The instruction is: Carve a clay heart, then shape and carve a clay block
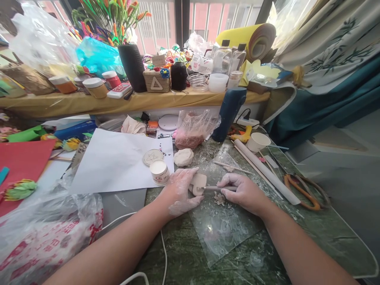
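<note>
My left hand (181,190), dusted white, holds a pale flat piece of clay (199,182) between thumb and fingers. In my right hand (242,190) is a thin grey stick-like tool (214,188), pinched by the fingers, its tip against the clay's right side. Small clay crumbs (219,198) lie just below the tool. Under both hands is a clear sheet (221,237) smeared with white. A rounded lump of clay (183,157) rests beyond my left hand. Beside that hand stand a small white jar (159,172) and a round lid with a star drawn on it (152,157).
White paper (118,162) covers the table's left part. Behind are a bag of reddish clay (190,136) and a dark blue bottle (228,114). To the right lie a pale roller (267,172), orange-handled scissors (303,194) and a paper cup (259,141). A white cable (164,253) runs near my left forearm.
</note>
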A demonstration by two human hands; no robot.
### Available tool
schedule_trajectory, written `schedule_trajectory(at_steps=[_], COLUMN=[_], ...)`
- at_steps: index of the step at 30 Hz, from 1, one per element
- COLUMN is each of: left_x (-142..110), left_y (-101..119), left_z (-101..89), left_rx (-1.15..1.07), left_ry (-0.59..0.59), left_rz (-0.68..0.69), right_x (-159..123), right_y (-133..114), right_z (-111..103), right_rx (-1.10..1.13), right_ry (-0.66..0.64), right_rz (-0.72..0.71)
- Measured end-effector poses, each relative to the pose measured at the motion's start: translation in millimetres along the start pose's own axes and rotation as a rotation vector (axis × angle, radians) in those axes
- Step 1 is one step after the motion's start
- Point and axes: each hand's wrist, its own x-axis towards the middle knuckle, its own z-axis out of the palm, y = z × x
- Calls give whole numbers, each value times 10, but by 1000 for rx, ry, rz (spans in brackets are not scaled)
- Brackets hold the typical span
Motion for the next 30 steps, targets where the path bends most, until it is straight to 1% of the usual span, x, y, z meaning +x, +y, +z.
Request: schedule_trajectory(at_steps=[2, 4, 6, 8, 10, 11, 14, 17, 22, 24, 27, 28, 30], left_x=[0, 2, 2, 0, -4, -5, -5, 2, 7, 2, -6, -8, -9], left_y=[0, -2, -8, -17, -24, -26, -24, -24, -20, -15, -15, -18, -23], left_z=[-5, -8, -5, 2, 10, 12, 15, 16, 11, 2, -7, -8, -8], left_rx=[-2, -1, 3, 10, 14, 14, 3, -6, -7, -11, -14, -13, -11], left_ry=[-5, -7, -6, -3, -1, 1, 10, 27, 16, 11, 9, 7, 4], left_rz=[-6, -12, -13, -6, 4, 6, 8, 23, 12, 8, 9, 11, 15], right_x=[18, 26, 10, -21, -52, -62, -62, -43, -64, -112, -281, -367, -564], right_y=[1, -31, -74, -102, -96, -82, -39, -58, -141, -100, 68, 138, 267], right_z=[15, 34, 41, 32, 17, 10, 9, 34, 57, 33, -43, -73, -121], right_rx=[30, 25, -20, -51, -34, -9, 60, 37, -25, 28, 103, 80, -46], right_ry=[80, 112, 85, 19, -47, -59, -14, 31, -42, 13, 179, 221, 278], right_rz=[-18, -26, -8, 18, 26, 20, -1, -1, 3, -44, -102, -96, -59])
